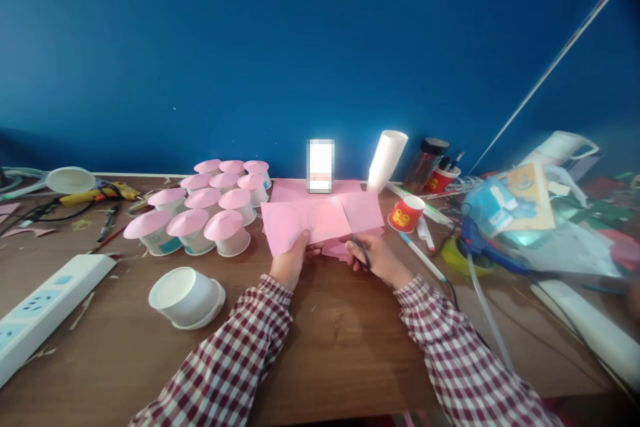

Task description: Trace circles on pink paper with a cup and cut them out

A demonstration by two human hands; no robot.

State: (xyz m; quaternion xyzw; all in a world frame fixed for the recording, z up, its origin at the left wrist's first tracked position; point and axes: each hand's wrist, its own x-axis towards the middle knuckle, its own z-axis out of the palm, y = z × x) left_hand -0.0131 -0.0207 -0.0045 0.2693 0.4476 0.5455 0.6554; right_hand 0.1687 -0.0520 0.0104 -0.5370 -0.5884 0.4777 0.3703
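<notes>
My left hand pinches the lower edge of a pink paper sheet with circles drawn on it, thumb on top. My right hand is closed round the dark handles of scissors at the sheet's lower right; the blades are hard to make out against the paper. The right part of the pink paper looks folded or cut apart from the circled part. More pink paper lies behind and under the held sheet. Left of it stand several upturned white cups with pink cone tops.
Near my left forearm is a white cup. A power strip lies far left. Rightward are a red cup, a leaning stack of white cups, pens, a blue glue gun with its cable, and plastic bags.
</notes>
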